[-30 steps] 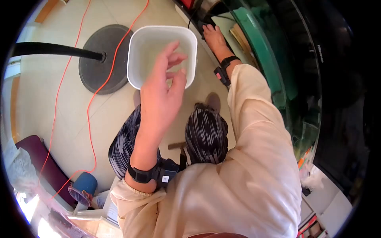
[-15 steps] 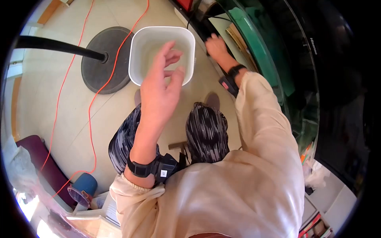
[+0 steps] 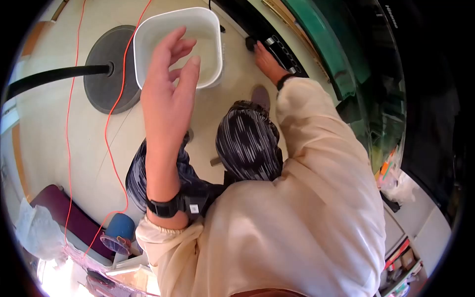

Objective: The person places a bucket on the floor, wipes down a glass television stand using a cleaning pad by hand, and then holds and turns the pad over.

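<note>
My left hand (image 3: 168, 91) is raised over the near side of a white square bucket (image 3: 213, 54), with its fingers loosely curved and apart and nothing in them. The bucket stands on the floor and seems to hold a clear, faintly tinted liquid. Out to the right, my right hand (image 3: 269, 63) lies low against a black panel with silver parts (image 3: 283, 53). A small dark lump (image 3: 251, 43) sits at its fingertips; what it is, I cannot make out. The fingers there look bent together and are partly hidden.
Left of the bucket is a round black base (image 3: 106, 91) with a black pole (image 3: 54, 76). A red cord (image 3: 106, 131) trails over the floor. Green glass shelving (image 3: 321, 44) and a large black screen (image 3: 425, 99) flank the right. A blue pail (image 3: 120, 226) stands lower left.
The view has shifted, so the bucket and base sit further left and higher. My right hand has moved along the black panel, where silver parts and the dark lump now show. The left hand stays raised.
</note>
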Tool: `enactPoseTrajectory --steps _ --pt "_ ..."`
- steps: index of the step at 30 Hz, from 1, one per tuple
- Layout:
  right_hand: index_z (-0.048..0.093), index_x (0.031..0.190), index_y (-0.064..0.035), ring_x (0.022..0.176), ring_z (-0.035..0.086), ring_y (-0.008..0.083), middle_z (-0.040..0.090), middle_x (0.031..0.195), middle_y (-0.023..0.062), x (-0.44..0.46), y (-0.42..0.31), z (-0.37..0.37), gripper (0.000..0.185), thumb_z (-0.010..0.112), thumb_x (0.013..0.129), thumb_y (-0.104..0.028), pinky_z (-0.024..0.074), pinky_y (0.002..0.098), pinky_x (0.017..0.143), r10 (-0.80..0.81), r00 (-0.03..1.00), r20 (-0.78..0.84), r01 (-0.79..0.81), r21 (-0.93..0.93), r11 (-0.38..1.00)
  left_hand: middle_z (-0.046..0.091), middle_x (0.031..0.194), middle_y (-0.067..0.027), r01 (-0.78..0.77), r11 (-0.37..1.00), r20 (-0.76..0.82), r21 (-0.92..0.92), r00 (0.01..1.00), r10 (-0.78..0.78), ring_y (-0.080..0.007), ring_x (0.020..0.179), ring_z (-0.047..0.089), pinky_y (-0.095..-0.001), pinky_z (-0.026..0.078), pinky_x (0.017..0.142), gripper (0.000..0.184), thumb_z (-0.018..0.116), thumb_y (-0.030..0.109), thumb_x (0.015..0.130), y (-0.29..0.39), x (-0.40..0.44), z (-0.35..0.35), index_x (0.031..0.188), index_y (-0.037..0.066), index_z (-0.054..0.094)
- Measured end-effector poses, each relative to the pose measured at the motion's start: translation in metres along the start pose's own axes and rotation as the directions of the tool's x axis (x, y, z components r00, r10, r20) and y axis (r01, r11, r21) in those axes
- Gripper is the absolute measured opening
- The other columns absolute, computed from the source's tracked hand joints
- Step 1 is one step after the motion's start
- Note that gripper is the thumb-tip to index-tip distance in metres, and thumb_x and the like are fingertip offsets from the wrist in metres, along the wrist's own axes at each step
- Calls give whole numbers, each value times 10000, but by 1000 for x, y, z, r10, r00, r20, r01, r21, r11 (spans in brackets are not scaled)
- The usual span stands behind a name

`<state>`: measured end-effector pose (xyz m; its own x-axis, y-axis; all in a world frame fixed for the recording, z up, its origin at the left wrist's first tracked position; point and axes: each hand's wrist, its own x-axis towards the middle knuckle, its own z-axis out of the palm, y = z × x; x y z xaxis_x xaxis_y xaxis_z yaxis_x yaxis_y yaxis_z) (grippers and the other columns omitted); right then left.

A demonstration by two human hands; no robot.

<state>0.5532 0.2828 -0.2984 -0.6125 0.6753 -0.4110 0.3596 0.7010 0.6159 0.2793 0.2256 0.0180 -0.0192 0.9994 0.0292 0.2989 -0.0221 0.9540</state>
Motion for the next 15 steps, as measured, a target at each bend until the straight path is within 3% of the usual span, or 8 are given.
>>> enactPoseTrajectory --steps 2,5,9,11,12,13,15 --pt "668 985 -20 1191 443 281 596 1135 132 -37 -6 -8 314 453 834 -192 79 505 1117 -93 995 47 99 -159 982 603 1088 -92 -43 999 14 6 999 42 -165 1041 560 -282 467 787 394 549 81 853 -2 -1 2 1240 51 480" --pt "708 894 -105 1058 549 263 673 917 60 -60 -25 -1 268 461 848 -199 71 551 1095 -284 920 271 293 7 956 604 1086 -95 -13 1000 12 9 1000 13 -171 1035 564 -283 470 789 403 548 80 849 5 -7 8 1244 54 477" --pt "715 880 -127 1021 572 248 681 878 30 -43 -39 8 265 465 853 -210 70 567 1082 -326 911 252 340 -11 940 607 1081 -102 -25 999 -1 21 1000 25 -189 1017 577 -292 476 787 413 555 83 837 7 -7 3 1241 59 476" --pt "715 891 -114 1027 569 260 682 900 35 -8 -31 19 275 462 856 -217 82 569 1077 -328 879 346 337 37 941 607 1079 -108 -18 999 -19 46 1000 19 -200 1014 580 -298 476 795 420 560 78 831 8 -6 1 1241 59 474" --pt "696 963 -72 1070 545 294 663 995 85 1 -17 3 313 434 867 -216 101 573 1075 -254 939 233 280 -89 956 608 1076 -113 -5 998 -28 65 1000 7 -211 1010 583 -303 476 802 428 566 73 824 8 -7 -1 1241 59 471" --pt "696 963 -72 1070 545 294 663 995 85 14 2 -13 313 434 867 -216 101 573 1075 -257 941 220 284 -99 954 608 1076 -113 -5 997 -45 71 999 9 -211 1010 583 -303 476 802 428 566 73 824 10 -6 -2 1241 59 471" --pt "662 1031 -20 1129 500 327 620 1093 144 42 26 -35 360 412 873 -225 119 578 1071 -136 990 37 141 -223 965 608 1069 -124 24 996 -39 90 999 -20 -231 1002 586 -316 475 807 442 573 56 813 12 -6 -4 1242 63 468"
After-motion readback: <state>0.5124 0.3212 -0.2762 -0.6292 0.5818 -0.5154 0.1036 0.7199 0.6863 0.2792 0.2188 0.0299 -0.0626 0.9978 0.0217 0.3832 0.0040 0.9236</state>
